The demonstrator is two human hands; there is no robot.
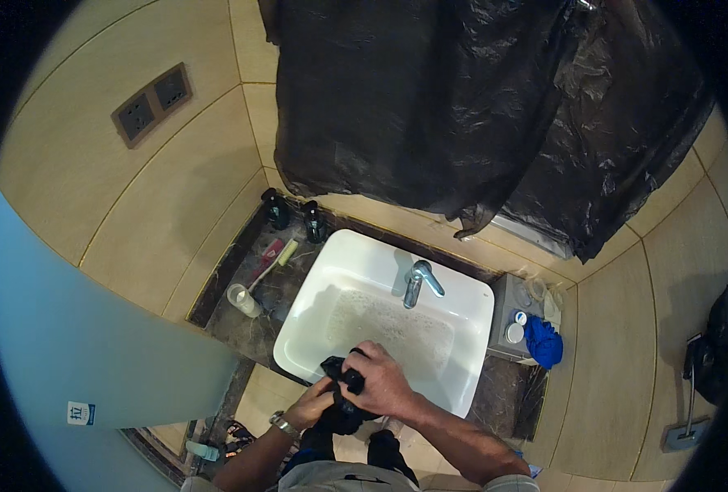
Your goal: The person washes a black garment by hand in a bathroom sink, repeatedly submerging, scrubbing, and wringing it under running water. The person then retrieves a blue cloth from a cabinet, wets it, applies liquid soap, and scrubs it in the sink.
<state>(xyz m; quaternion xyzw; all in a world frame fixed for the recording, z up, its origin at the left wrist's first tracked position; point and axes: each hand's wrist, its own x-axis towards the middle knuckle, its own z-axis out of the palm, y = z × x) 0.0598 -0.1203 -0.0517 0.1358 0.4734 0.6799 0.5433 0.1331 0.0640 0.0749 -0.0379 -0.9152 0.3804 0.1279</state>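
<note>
Both of my hands grip a bunched black cloth (342, 413) at the front rim of the white washbasin (476, 393). My right hand (381, 376) is closed around its upper folds, with black fabric poking out between the fingers. Lower and to the left, my left hand (312, 403) holds the same cloth; a metal-banded watch (284, 424) sits on that wrist. Part of the fabric hangs below the hands, near my legs. Cloudy, sudsy water (388, 326) lies in the basin. A chrome faucet (414, 284) stands at its back rim.
On the left counter (241, 332) are two dark pump bottles (314, 222), a brush (287, 253) and a clear cup (243, 300). A grey drawer box (505, 295) at right bears small jars (514, 333) and blue cloth (543, 343). A frosted glass door (105, 344) stands left.
</note>
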